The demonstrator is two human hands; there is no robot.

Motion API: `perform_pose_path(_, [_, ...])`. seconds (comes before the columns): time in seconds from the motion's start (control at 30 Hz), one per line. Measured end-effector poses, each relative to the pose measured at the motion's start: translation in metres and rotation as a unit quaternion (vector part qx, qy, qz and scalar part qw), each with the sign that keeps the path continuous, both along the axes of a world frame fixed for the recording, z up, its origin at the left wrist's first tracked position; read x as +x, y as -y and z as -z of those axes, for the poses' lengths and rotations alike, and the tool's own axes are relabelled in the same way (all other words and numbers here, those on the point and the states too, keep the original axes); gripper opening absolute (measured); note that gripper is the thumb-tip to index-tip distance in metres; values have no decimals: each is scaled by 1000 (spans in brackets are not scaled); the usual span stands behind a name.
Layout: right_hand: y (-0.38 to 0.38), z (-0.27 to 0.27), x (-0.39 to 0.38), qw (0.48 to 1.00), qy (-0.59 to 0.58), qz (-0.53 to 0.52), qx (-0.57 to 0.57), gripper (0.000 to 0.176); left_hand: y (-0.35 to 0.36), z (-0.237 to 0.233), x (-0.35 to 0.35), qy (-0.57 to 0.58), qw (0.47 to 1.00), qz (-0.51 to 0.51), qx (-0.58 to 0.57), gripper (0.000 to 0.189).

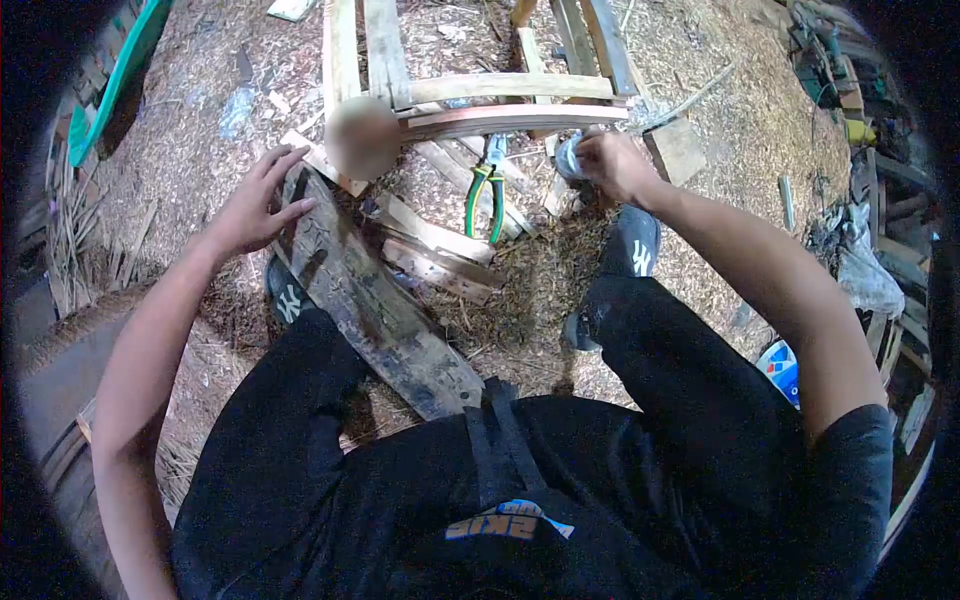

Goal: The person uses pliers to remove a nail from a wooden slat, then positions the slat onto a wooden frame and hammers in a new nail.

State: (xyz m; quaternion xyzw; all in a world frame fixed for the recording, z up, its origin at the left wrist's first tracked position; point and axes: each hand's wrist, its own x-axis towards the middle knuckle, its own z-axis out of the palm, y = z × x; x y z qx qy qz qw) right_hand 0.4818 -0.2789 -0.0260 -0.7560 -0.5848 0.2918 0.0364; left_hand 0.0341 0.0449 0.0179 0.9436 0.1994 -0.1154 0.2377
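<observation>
1. The left hand (262, 200) was at the far end of a long, old board (375, 290). Its grip was open, with the fingers and thumb spread out.
2. The long board was gray and brown and looked worn. It ran on a slant between the legs, from the left hand back to the person's lap.
3. The right hand (615, 165) was bent in at a small, round, see-through cup (569, 158). I could not tell if its grip was closed on anything.
4. A wooden frame (515, 87) was in front of the person, with light strips going across. A round blur hid its near left part.
5. Pliers (486, 190) with green and yellow handles lay near the frame, between the two hands. The handles pointed back to the person and were spread apart.
6. Loose wood pieces (435, 232) lay just to the right of the long board.
7. A flat, square bit of wood (678, 150) was to the right of the right hand.
8. Wood chips covered the ground (715, 105).
</observation>
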Motion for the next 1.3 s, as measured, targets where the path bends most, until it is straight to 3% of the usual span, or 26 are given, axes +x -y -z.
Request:
perform_pose_path(0.2, [-8, 3, -12, 998, 48, 28, 21, 24, 0, -3, 9, -15, 1000, -3, -13, 75])
perform_pose_path(0.27, [-5, 28, 5, 998, 55, 13, 7, 20, 2, -6, 14, -34, 999, -12, -3, 74])
perform_pose_path(0.33, [-14, 8, 7, 999, -19, 35, -24, 20, 6, -10, 17, -43, 999, -16, -4, 75])
perform_pose_path(0.4, [-7, 0, 9, 999, -15, 30, 38, 19, 7, -14, 22, -52, 998, -21, -5, 75])
perform_pose_path(0.47, [-6, 2, 11, 986, -88, 120, 79, 18, 9, -20, 28, -61, 998, -19, -22, 75])
perform_pose_path(0.53, [-4, -7, 13, 982, -116, 134, 69, 14, 15, -29, 30, -60, 998, -17, -8, 75])
perform_pose_path(0.63, [-5, -16, 14, 982, -81, 165, 33, 17, 17, -34, 31, -64, 998, -18, 5, 75])
perform_pose_path(0.7, [-6, -26, 10, 962, -125, 244, -6, 24, 14, -30, 29, -68, 997, -21, 4, 74])
perform_pose_path(0.8, [-3, -36, 6, 943, -207, 258, 23, 34, 11, -30, 29, -63, 998, -12, -8, 73])
perform_pose_path(1.2, [-6, -25, 6, 959, -145, 244, -2, 41, 15, -34, 32, -93, 994, -38, -37, 70])
perform_pose_path(1.3, [-5, -19, 9, 955, -167, 247, -8, 39, 12, -27, 29, -47, 999, -7, -24, 69])
